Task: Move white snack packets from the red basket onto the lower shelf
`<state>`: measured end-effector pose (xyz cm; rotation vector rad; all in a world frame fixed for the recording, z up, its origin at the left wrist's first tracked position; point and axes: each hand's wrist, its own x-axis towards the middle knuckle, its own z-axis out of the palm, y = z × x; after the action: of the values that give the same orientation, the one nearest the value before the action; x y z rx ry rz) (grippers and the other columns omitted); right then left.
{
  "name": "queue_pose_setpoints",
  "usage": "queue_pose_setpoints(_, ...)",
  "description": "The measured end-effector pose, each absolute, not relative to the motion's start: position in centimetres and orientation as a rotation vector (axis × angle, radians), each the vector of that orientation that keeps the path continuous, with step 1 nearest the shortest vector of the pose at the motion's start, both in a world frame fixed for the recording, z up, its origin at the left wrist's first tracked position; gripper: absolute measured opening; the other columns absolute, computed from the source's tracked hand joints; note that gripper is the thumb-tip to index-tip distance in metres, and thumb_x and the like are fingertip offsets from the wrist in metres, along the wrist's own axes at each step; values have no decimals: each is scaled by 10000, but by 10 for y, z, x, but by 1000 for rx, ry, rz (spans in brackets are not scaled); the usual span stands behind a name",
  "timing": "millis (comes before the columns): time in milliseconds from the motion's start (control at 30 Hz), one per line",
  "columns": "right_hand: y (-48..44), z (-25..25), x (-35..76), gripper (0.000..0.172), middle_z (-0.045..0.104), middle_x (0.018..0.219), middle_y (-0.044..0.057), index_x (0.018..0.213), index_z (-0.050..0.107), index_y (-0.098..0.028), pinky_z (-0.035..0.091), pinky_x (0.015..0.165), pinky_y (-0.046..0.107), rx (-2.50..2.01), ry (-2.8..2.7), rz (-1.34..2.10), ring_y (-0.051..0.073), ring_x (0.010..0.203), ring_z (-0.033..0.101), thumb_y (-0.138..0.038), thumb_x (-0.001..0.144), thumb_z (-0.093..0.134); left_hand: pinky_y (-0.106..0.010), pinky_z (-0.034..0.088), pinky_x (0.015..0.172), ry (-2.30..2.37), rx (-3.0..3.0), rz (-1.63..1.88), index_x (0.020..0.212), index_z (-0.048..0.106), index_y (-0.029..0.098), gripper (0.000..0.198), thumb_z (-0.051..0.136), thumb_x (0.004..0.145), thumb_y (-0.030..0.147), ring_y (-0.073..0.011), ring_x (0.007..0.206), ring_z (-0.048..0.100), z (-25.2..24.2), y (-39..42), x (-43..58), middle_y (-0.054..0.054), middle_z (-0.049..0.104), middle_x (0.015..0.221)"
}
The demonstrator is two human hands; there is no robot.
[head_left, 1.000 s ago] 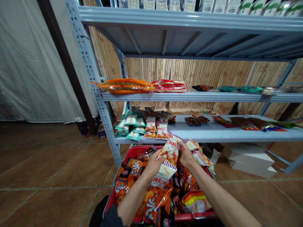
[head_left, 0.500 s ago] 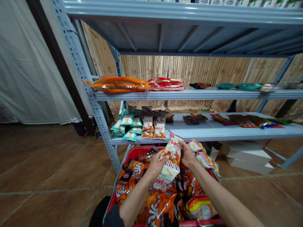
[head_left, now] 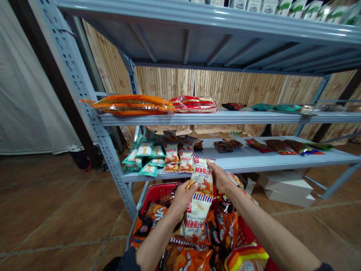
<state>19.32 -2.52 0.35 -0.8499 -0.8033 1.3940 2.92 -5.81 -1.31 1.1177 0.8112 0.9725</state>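
Left hand (head_left: 183, 205) clenched on side of white snack packet (head_left: 199, 205); right hand (head_left: 221, 177) grasping same packet near top. Packet upright between hands, over red basket (head_left: 152, 192) of orange snack bags (head_left: 146, 222), top near shelf (head_left: 254, 162) edge, beside stacked packets (head_left: 177, 158).

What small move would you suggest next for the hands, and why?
Probably lift the white snack packet, gripped by the left hand and right hand, onto the grey shelf beside the matching packets, since their printing looks alike and that shelf sits just beyond the red basket.
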Motion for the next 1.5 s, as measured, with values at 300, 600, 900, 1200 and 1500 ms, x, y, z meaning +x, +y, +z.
queue_pose_setpoints(300,10,25,209,285,678,731,-9,825,643,-194,423,535,225,-1055,-1015,1225,109,578,566,-355,600,712,-327,464,732,834,1162,1009,1092,578,138,494,622,695,428,-222,800,629,-7,-40,28,-79,683,893)
queue_pose_setpoints(600,20,15,205,294,674,690,5,779,659,-168,401,522,228,-1067,-941,1229,108,553,545,-381,586,718,-319,464,727,706,1067,950,1058,586,130,507,572,714,502,-214,780,632,-10,-30,25,-86,677,910)
queue_pose_setpoints(900,29,10,207,328,672,749,24,799,657,-164,404,550,228,-1082,-931,1236,114,592,547,-407,587,714,-310,472,662,742,1034,948,1048,573,126,458,564,736,462,-216,742,633,-12,-22,30,-89,676,895)
queue_pose_setpoints(1200,39,9,211,296,663,768,22,806,652,-169,412,565,222,-1071,-925,1260,116,623,551,-391,618,703,-323,467,715,745,1050,932,1059,581,140,451,565,737,455,-218,765,635,-17,-7,30,-95,670,946)
queue_pose_setpoints(1500,39,3,205,297,675,767,23,825,648,-190,431,626,268,-1087,-957,1280,134,620,574,-413,633,685,-325,473,693,758,1068,934,1009,598,119,433,562,737,454,-233,779,634,-18,-7,24,-110,667,951)
